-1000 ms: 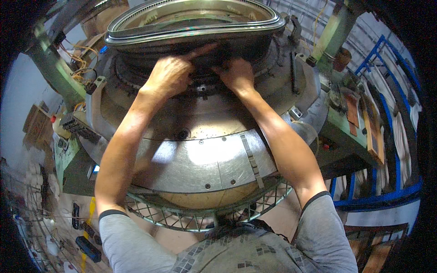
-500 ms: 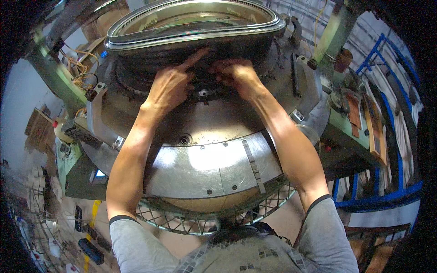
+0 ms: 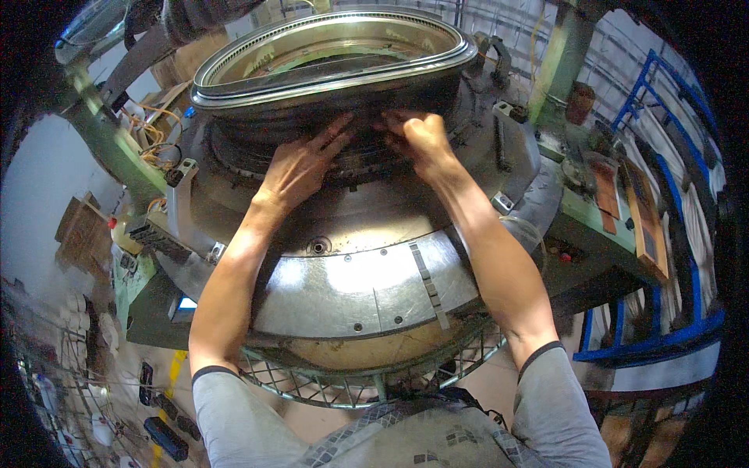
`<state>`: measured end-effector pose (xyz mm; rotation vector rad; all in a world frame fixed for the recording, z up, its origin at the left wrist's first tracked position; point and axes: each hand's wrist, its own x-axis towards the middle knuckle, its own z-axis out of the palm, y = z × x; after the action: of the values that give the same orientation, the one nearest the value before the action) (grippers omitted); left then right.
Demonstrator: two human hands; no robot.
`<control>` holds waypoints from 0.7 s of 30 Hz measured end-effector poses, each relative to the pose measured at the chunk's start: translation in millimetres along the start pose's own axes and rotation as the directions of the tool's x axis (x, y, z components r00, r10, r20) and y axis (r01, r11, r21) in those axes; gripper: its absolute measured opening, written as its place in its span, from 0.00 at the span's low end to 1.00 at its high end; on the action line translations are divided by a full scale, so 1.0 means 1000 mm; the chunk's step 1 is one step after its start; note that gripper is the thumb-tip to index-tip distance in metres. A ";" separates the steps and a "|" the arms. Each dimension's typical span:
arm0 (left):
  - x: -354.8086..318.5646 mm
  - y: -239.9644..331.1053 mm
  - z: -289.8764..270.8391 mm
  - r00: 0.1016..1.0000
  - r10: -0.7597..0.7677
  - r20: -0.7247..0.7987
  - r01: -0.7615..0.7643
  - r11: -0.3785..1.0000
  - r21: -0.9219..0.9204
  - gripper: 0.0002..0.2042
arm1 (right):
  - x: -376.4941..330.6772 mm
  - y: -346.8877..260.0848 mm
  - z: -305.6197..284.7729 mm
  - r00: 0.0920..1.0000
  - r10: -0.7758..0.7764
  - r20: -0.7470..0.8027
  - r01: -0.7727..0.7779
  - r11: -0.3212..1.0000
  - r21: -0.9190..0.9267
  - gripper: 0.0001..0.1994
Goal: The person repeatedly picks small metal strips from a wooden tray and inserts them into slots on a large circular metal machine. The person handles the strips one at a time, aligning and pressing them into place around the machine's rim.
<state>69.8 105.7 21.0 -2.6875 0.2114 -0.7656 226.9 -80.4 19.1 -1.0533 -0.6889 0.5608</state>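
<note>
Both arms reach forward over a round metal machine to the dark band (image 3: 265, 134) below its tilted, toothed ring (image 3: 335, 95). My left hand (image 3: 303, 165) is at the band's front with its fingers stretched out and apart, and I see nothing held in it. Close by on the right, my right hand (image 3: 425, 142) has its fingers bent inward toward the left one. Its fingertips are in shadow against the dark band, so whatever they pinch, if anything, cannot be made out. Nearer me, a shiny curved metal plate (image 3: 328, 300) lies between my forearms.
Green posts rise at the left (image 3: 117, 148) and right (image 3: 555, 70). Orange cables (image 3: 148, 129) hang by the left post. A wood-framed panel (image 3: 646, 222) stands at the right, before a blue rack (image 3: 690, 257) with white cloth. A lattice guard (image 3: 312, 388) curves below the plate.
The whole view has shifted slightly, with the ring appearing lower. My left hand has gone from one pointing finger to several outstretched ones. The right hand's fingers have shifted, still beside the band.
</note>
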 end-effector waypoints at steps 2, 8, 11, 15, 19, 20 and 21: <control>0.003 -0.004 0.005 0.998 0.029 -0.051 -0.024 0.995 0.098 0.33 | -0.022 -0.020 -0.008 1.000 0.012 0.024 -0.006 0.968 -0.250 0.10; -0.015 -0.026 -0.012 0.999 -0.014 -0.038 0.014 1.000 0.004 0.37 | -0.182 -0.065 -0.031 0.991 0.092 -0.092 -0.129 0.779 -0.614 0.10; -0.032 0.013 -0.034 0.982 -0.154 0.114 0.155 0.988 -0.002 0.32 | -0.249 -0.064 -0.033 0.923 0.244 -0.298 -0.380 0.708 -0.596 0.10; -0.042 0.111 -0.064 0.984 0.058 -0.170 -0.165 0.667 -0.726 0.17 | -0.290 -0.043 -0.005 0.912 0.296 -0.286 -0.409 0.724 -0.556 0.13; -0.049 0.170 -0.080 0.946 0.323 -0.037 -0.242 0.624 -0.743 0.17 | -0.289 -0.030 0.018 0.899 0.304 -0.315 -0.408 0.842 -0.353 0.16; -0.049 0.173 -0.081 0.951 0.302 -0.068 -0.257 0.649 -0.716 0.17 | -0.287 -0.030 0.019 0.886 0.334 -0.321 -0.428 0.855 -0.293 0.15; -0.049 0.174 -0.082 0.952 0.288 -0.102 -0.278 0.679 -0.680 0.17 | -0.286 -0.030 0.020 0.879 0.358 -0.317 -0.437 0.869 -0.232 0.15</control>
<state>-24.3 -67.9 0.7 -3.2058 1.0903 -0.6514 25.0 -282.9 -14.8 -1.5448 -0.3165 0.6704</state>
